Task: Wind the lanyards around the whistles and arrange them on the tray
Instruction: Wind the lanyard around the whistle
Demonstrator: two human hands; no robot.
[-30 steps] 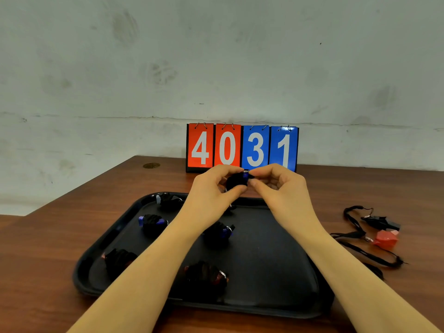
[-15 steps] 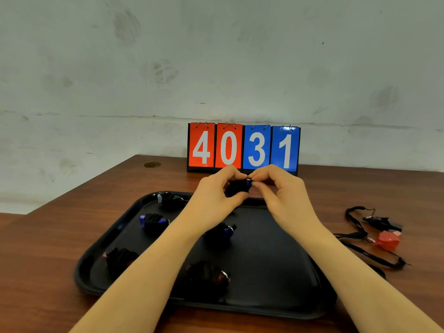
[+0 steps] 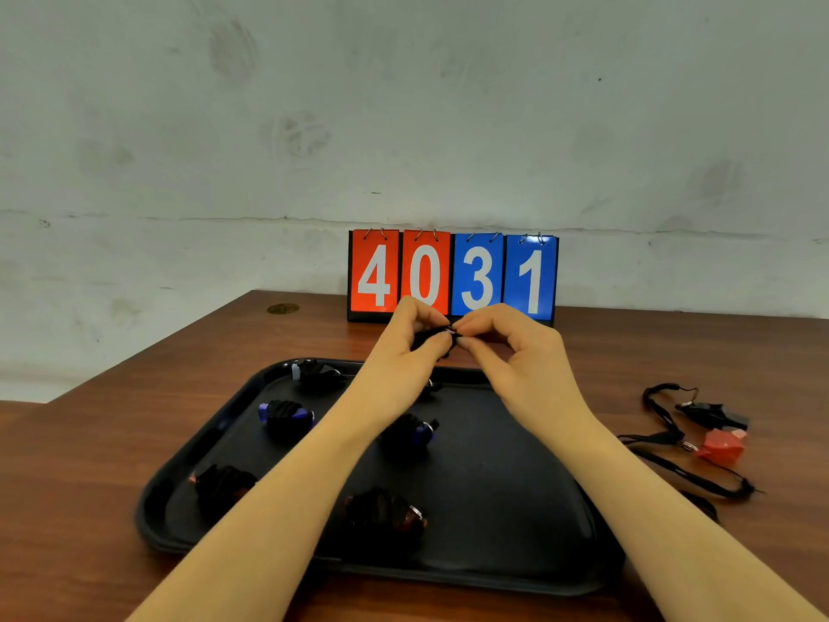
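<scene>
Both hands [image 3: 466,347] fingertip-to-fingertip around wrapped whistle [image 3: 431,339] above tray [image 3: 516,509]

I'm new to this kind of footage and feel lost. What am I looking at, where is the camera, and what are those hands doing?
There is no machine here: a person wears a camera on the head, looking forward and down, so both forearms reach in from the bottom. The left hand and right hand together pinch a small black wound whistle above the far edge of the black tray. On the tray lie several whistles already wrapped in their lanyards, such as one near the front. To the right, on the wooden table, a red whistle and a black whistle wait with loose lanyards. The flip scoreboard behind reads 4031.
</scene>
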